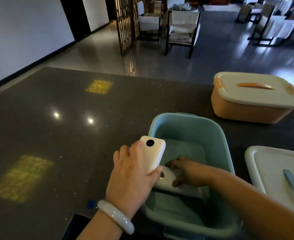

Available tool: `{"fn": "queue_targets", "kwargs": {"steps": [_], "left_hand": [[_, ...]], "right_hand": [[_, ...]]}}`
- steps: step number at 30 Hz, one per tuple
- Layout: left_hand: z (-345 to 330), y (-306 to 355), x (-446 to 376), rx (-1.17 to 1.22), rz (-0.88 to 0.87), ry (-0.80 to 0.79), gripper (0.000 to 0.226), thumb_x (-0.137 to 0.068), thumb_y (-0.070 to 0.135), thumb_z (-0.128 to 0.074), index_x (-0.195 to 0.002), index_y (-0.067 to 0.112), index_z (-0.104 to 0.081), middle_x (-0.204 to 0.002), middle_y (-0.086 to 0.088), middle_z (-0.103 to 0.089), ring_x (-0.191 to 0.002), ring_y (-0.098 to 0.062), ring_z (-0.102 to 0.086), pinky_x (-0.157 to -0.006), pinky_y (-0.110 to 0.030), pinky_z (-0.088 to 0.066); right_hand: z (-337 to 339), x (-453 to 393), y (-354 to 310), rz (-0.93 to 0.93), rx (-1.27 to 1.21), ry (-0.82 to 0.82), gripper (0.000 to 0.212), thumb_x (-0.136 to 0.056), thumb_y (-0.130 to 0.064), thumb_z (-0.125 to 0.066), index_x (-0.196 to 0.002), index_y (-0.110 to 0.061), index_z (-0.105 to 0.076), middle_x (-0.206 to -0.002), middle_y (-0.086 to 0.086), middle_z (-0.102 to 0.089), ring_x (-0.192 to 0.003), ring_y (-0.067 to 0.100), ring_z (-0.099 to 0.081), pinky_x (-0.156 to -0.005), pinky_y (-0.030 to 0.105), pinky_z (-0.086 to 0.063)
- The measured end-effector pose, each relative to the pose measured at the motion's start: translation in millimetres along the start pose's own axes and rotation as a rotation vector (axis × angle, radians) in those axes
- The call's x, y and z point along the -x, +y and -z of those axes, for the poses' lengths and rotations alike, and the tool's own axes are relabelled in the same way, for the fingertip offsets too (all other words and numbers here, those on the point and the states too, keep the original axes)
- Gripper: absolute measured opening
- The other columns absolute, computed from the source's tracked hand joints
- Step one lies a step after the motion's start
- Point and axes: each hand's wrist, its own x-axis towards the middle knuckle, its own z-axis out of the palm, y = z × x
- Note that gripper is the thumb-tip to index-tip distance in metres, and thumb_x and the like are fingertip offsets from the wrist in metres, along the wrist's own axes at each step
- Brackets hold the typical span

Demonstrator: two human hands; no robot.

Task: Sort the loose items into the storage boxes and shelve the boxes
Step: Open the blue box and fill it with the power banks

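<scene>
Left hand: my left hand (134, 177) is clamped on a white power bank (152, 154), at the blue box's (217, 132) 9 o'clock rim.
Right hand: my right hand (186, 172) lies flat, fingers spread, on a second white power bank (167, 178) inside the box.
Orange box: the lidded orange box (250, 108) sits at 1 o'clock.
Lid: a white lid (272, 168) lies at 3 o'clock.

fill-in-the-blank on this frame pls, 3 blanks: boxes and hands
1. The left hand holds a white power bank over the rim of the ____ box.
2. The right hand rests on a second white item ____ that open box.
3. The orange box has its lid ____.

Missing words: teal; inside; on
</scene>
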Motion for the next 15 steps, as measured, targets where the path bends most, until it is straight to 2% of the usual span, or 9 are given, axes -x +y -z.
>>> {"fn": "queue_targets", "kwargs": {"steps": [6,9,15], "left_hand": [[0,1,-1,-0.031,-0.030,-0.007,0.082,-0.076,0.063,-0.060,-0.140,0.036,-0.017,-0.128,0.009,-0.033,-0.108,-0.004,-0.024,-0.085,-0.020,-0.029],[-1,0,-1,-0.041,-0.030,-0.010,0.082,-0.076,0.063,-0.061,-0.140,0.036,-0.016,-0.129,0.009,-0.033,-0.113,-0.007,-0.027,-0.086,-0.020,-0.028],[-1,-1,0,-0.050,-0.038,-0.007,0.083,-0.076,0.064,-0.059,-0.141,0.035,-0.016,-0.128,0.009,-0.031,-0.108,-0.003,-0.022,-0.085,-0.020,-0.028]], "right_hand": [[2,2,2,0.011,-0.074,-0.099,0.063,-0.075,-0.028,-0.078,-0.128,-0.039,-0.046,-0.128,-0.007,-0.048,-0.118,0.017,-0.048,-0.097,0.036,-0.045],[-2,2,3,0.016,-0.091,-0.161,0.063,-0.072,-0.028,-0.081,-0.122,-0.043,-0.046,-0.128,-0.008,-0.051,-0.116,0.017,-0.050,-0.096,0.039,-0.047],[-7,1,3,0.022,-0.081,-0.234,0.061,-0.067,-0.034,-0.084,-0.113,-0.047,-0.046,-0.124,-0.009,-0.056,-0.110,0.016,-0.053,-0.094,0.040,-0.048]]}}
